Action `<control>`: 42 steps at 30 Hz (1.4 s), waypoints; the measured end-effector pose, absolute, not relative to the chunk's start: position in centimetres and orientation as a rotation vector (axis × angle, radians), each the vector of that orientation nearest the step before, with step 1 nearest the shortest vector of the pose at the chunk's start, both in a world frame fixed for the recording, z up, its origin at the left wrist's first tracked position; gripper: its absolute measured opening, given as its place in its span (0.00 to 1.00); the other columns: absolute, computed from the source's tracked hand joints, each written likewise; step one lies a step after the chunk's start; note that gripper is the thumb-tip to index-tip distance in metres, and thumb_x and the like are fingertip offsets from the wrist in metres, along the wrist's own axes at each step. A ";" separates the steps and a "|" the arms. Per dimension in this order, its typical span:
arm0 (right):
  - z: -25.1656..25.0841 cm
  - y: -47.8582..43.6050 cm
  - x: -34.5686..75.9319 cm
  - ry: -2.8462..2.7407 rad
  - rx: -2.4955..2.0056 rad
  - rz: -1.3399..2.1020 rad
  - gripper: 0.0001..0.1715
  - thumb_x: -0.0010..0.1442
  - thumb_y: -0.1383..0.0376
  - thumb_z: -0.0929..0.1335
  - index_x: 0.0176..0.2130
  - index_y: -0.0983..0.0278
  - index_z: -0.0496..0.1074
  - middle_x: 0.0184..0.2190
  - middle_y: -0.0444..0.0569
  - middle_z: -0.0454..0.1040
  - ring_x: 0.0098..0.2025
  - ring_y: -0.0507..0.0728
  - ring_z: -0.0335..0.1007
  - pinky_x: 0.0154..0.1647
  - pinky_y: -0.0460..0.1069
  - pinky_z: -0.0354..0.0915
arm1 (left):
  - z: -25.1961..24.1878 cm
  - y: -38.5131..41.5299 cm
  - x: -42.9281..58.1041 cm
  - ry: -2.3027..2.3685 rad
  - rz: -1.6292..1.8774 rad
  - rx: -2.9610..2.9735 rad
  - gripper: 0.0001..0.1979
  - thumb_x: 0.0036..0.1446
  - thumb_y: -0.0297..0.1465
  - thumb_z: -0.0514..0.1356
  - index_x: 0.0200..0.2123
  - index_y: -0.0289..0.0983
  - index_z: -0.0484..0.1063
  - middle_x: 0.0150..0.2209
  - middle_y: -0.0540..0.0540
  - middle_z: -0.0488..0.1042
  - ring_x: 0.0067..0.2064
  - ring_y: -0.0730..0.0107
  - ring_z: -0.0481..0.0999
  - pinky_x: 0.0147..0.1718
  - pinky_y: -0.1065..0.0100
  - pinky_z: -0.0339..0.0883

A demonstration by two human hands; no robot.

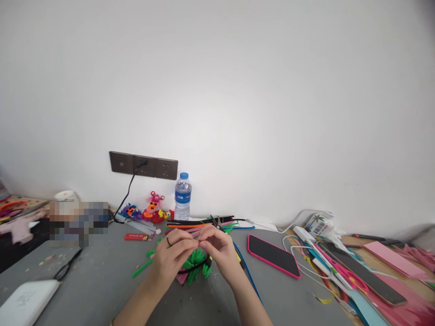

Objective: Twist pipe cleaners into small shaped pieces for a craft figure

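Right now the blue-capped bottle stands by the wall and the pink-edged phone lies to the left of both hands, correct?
Wrong side: in the head view, the pink-edged phone lies to the right of the left hand and right hand. The blue-capped bottle does stand by the wall.

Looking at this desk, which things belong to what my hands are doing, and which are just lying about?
Probably in use:
- left hand and right hand, fingertips together; anything pinched is too small to tell
- green fuzzy bundle, beneath them

Probably lying about:
- pink-edged phone
- water bottle
- white device
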State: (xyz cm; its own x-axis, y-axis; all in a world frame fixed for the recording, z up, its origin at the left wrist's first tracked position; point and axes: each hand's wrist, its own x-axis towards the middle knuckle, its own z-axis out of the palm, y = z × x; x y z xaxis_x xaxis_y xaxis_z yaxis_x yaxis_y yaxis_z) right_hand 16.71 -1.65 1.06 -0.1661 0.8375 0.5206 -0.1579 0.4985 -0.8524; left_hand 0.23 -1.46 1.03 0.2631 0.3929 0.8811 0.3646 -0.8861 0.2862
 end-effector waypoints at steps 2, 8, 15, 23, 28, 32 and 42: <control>1.1 -1.6 16.8 -1.477 -0.624 1.004 0.06 0.57 0.62 0.71 0.30 0.62 0.74 0.28 0.47 0.70 0.33 0.55 0.65 0.33 0.49 0.62 | 1.1 -1.4 0.3 0.740 1.727 2.493 0.06 0.61 0.25 0.56 0.34 0.39 0.73 0.30 0.49 0.74 0.32 0.73 0.75 0.32 0.73 0.70; 1.4 -1.9 16.9 -1.447 -0.662 1.135 0.09 0.56 0.60 0.71 0.29 0.63 0.72 0.28 0.46 0.69 0.32 0.54 0.64 0.32 0.47 0.61 | 1.2 -1.5 0.4 0.711 1.733 2.500 0.06 0.61 0.24 0.57 0.35 0.38 0.73 0.30 0.49 0.74 0.32 0.73 0.74 0.32 0.73 0.70; 1.5 -2.2 16.8 -1.426 -0.662 1.193 0.10 0.57 0.60 0.70 0.29 0.63 0.71 0.28 0.45 0.67 0.31 0.53 0.62 0.32 0.46 0.60 | 1.0 -1.6 0.6 0.718 1.748 2.463 0.06 0.60 0.24 0.58 0.34 0.38 0.73 0.29 0.49 0.74 0.31 0.73 0.74 0.32 0.73 0.70; 1.8 -2.4 16.5 -1.421 -0.689 1.203 0.12 0.57 0.57 0.70 0.30 0.63 0.70 0.28 0.44 0.66 0.31 0.53 0.61 0.33 0.46 0.58 | 0.9 -1.6 0.5 0.756 1.765 2.475 0.05 0.59 0.23 0.59 0.34 0.38 0.73 0.29 0.50 0.75 0.31 0.73 0.75 0.34 0.72 0.70; 1.7 -2.4 16.1 -1.384 -0.694 1.155 0.12 0.57 0.57 0.70 0.30 0.63 0.69 0.28 0.45 0.64 0.31 0.53 0.60 0.32 0.46 0.59 | 0.9 -1.6 0.5 0.806 1.787 2.483 0.05 0.59 0.25 0.59 0.33 0.39 0.73 0.29 0.50 0.75 0.31 0.73 0.75 0.34 0.71 0.70; 1.3 -2.2 16.1 -1.351 -0.684 1.153 0.10 0.55 0.58 0.71 0.34 0.62 0.71 0.30 0.45 0.68 0.32 0.54 0.63 0.33 0.47 0.61 | 1.0 -1.7 0.5 0.805 1.801 2.487 0.05 0.59 0.24 0.59 0.32 0.38 0.73 0.29 0.50 0.75 0.30 0.73 0.74 0.33 0.71 0.69; 1.2 -1.7 16.7 -1.417 -0.624 1.089 0.05 0.55 0.62 0.72 0.30 0.61 0.74 0.30 0.47 0.71 0.34 0.55 0.67 0.35 0.49 0.63 | 1.0 -1.6 0.6 0.738 1.781 2.491 0.05 0.59 0.23 0.59 0.33 0.38 0.73 0.30 0.49 0.75 0.31 0.72 0.74 0.32 0.71 0.70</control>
State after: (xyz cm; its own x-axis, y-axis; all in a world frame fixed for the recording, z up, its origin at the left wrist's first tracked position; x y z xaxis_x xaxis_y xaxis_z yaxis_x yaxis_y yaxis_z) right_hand 16.75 -1.74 1.19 -0.1732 0.8706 0.4605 -0.2208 0.4213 -0.8796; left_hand 0.61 -1.65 1.04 0.2508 0.3658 0.8963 0.3754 -0.8901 0.2583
